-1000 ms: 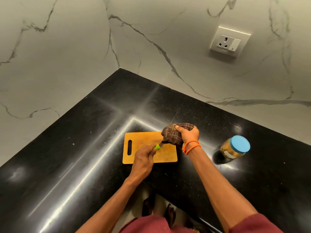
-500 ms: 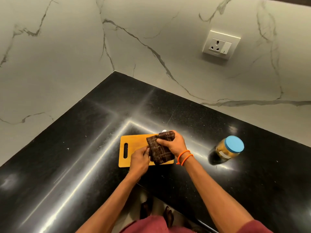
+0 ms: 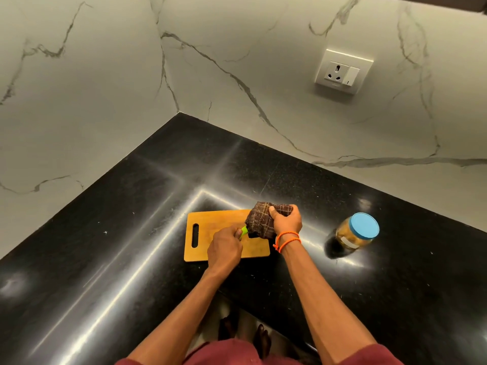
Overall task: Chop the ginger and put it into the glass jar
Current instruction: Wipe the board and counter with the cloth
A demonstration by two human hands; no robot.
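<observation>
1. Two hands share this step: your left hand curls tightly round the bright green plastic knife handle, and your right hand clutches the dark brown checked cloth, thumb on top and fingers wrapped behind it.
2. Hidden inside the cloth, the blade cannot be seen, so treat its edge as pointing anywhere; keep the cloth thick between your right fingers and the steel.
3. Draw the cloth from handle toward tip, never back against the edge, and keep the left wrist steady.
4. Work above the rectangular light wooden chopping board with its slotted grip, so any drips or scraps land there and not on the glossy black stone counter.
5. No loose ginger shows on the board; the pale yellowish contents of the round glass jar may be the chopped ginger, which suggests the cutting and filling are done.
6. Mind that jar, closed by a flat blue lid and standing well to your right.
</observation>
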